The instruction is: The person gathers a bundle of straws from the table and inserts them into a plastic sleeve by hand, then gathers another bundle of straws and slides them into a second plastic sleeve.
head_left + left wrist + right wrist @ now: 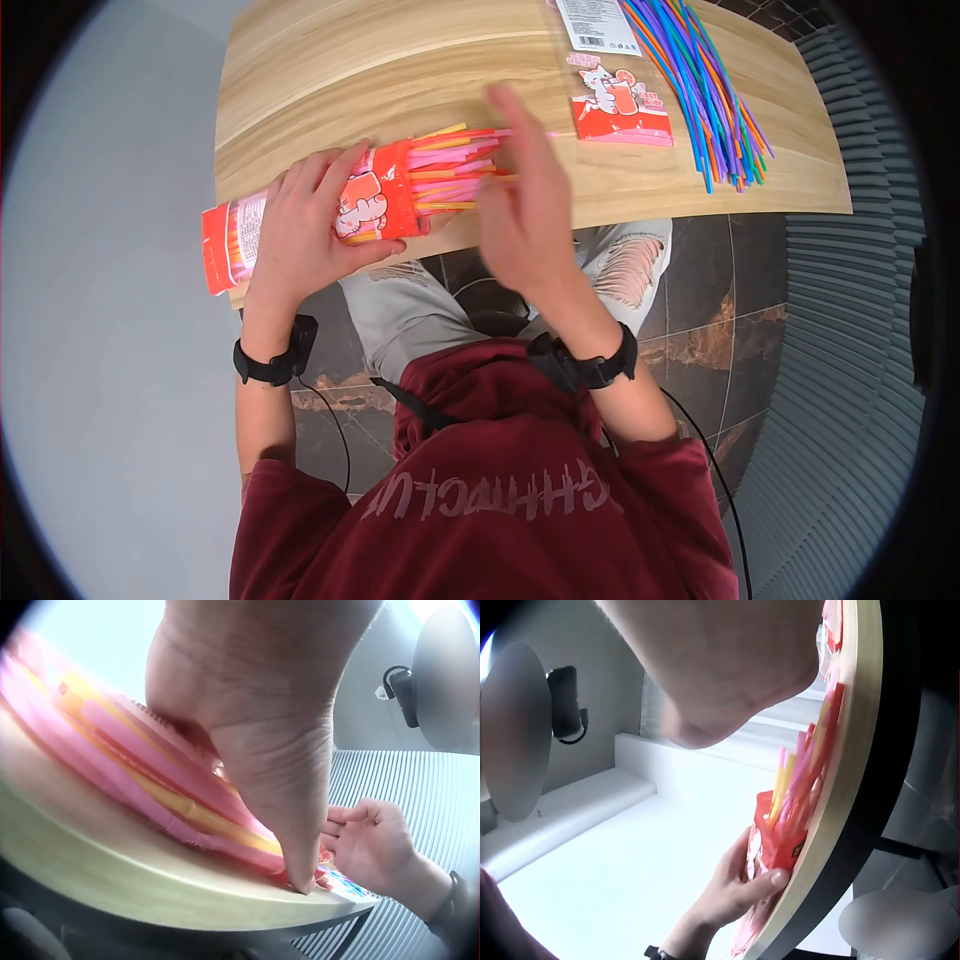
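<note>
A clear and red printed packet (387, 188) lies along the table's near edge at the left. Pink, red and yellow drinking straws (450, 170) stick out of its right end. My left hand (300, 215) grips the packet from above, fingers over the far side and thumb along the near side. In the right wrist view, the left thumb (769, 883) presses just below the packet's red mouth. My right hand (530, 205) is beside the protruding straw ends, fingers extended and thumb apart, and hides some of the tips. The left wrist view shows the right palm (371, 847).
Farther right on the wooden table (400, 70) lies a flat cat-print packet (620, 105), with a white label at its top. Next to it is a loose bundle of blue, purple, orange and green straws (715, 110). A ribbed grey panel (850, 330) stands at the right.
</note>
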A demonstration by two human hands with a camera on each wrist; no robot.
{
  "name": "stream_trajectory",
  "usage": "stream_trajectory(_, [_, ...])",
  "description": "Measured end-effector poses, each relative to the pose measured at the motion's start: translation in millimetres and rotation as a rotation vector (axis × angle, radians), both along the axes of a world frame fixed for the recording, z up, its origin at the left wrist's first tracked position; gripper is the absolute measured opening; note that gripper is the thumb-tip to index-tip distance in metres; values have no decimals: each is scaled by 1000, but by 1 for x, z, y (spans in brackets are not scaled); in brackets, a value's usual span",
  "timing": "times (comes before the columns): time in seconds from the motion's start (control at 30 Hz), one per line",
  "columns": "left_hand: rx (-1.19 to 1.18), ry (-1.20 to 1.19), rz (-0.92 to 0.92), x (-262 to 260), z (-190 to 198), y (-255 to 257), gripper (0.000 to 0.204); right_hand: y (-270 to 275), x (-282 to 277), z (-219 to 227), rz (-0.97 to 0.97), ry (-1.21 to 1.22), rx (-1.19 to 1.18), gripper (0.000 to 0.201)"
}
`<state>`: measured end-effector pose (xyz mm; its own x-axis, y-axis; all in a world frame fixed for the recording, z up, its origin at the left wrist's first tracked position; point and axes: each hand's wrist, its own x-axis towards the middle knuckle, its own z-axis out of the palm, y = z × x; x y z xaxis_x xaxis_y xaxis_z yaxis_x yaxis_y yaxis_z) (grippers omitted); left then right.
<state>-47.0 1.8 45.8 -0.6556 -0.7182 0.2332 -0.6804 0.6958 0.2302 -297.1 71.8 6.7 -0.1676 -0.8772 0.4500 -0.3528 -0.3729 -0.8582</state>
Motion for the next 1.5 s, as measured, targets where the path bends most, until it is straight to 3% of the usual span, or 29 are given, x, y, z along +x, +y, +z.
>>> stream_trajectory(0.03, [-2, -4, 5, 1, 0, 0, 109, -1, -7, 0, -44, -42, 28, 71])
stream_trajectory(0.1, [-22, -11, 1, 1, -1, 1, 108, -10, -12, -16, -160, 97, -54, 72])
stream_trajectory(0.17, [-19, -7, -5, 1, -1, 2, 107, -14, -8, -12, -265, 133, 107, 75])
stream_trajectory(0.2, [-17, -5, -4, 0, -1, 2, 107, -7, -7, -7, -152, -2, 225, 78])
stream_trajectory(0.23, [-17, -3, -9, -2, 0, 2, 107, -5, -1, -7, -157, -1, 224, 78])
stream_trajectory(0.33, [6, 0, -2, -2, 0, 3, 106, -1, 15, -5, 172, -290, 57, 84])
stream_trajectory(0.37, [-1, 3, -7, -1, 0, 3, 105, -2, 11, -7, 176, -290, 58, 84])
stream_trajectory(0.47, [-15, 8, 2, 0, -1, 3, 105, -12, -11, -14, -96, -117, -50, 79])
stream_trajectory(0.5, [-19, 11, -3, 1, -1, 3, 105, -13, -9, -15, -91, -119, -51, 79])
stream_trajectory(0.57, [-15, 7, -4, 2, -1, 3, 105, -14, -7, -9, -160, -240, 201, 78])
stream_trajectory(0.6, [-7, 6, -8, 0, -1, 3, 104, -16, -4, -18, -160, -27, 200, 78])
stream_trajectory(0.63, [-7, 9, -14, -1, -1, 2, 104, -15, 4, -16, -166, -24, 199, 78])
stream_trajectory(0.7, [-15, 12, -14, -1, -2, 2, 104, -7, 26, -10, 117, -397, 181, 79])
stream_trajectory(0.77, [-15, 25, -15, -1, -2, 2, 104, -3, 26, -10, 119, -351, 174, 82])
stream_trajectory(0.83, [-18, 34, -7, 0, -2, 2, 104, -7, 7, -11, -17, -238, 93, 74])
stream_trajectory(0.9, [-17, 27, -5, 0, -2, 3, 103, -12, -1, -18, -32, -292, 127, 81])
stream_trajectory(0.97, [-18, 28, -3, -2, -2, 4, 103, -22, 3, -18, -120, -126, 111, 74])
stream_trajectory(1.03, [-17, 35, -8, -6, -3, 5, 102, -8, 29, -16, -58, -133, 160, 82])
stream_trajectory(1.1, [-49, 9, -10, -12, -5, 7, 100, -5, 52, -14, 152, -193, 131, 83])
stream_trajectory(1.23, [-37, 32, 11, -11, -6, 9, 98, -10, 44, -7, 217, -204, 66, 84])
stream_trajectory(1.3, [-6, 47, 9, -9, -2, 9, 97, -10, 12, -5, 100, -290, 107, 82])
stream_trajectory(1.33, [-9, 48, 14, -8, -2, 9, 97, -17, -1, -15, -34, -81, -89, 76])
stream_trajectory(1.37, [-18, 47, 10, -8, -2, 9, 97, -14, -7, -15, -32, -80, -89, 76])
stream_trajectory(1.43, [-23, 46, -3, -9, -2, 9, 97, -8, -13, -12, -101, 170, -20, 65])
stream_trajectory(1.5, [-50, 48, -8, -10, 0, 9, 97, -1, -13, -4, -83, 160, 32, 61])
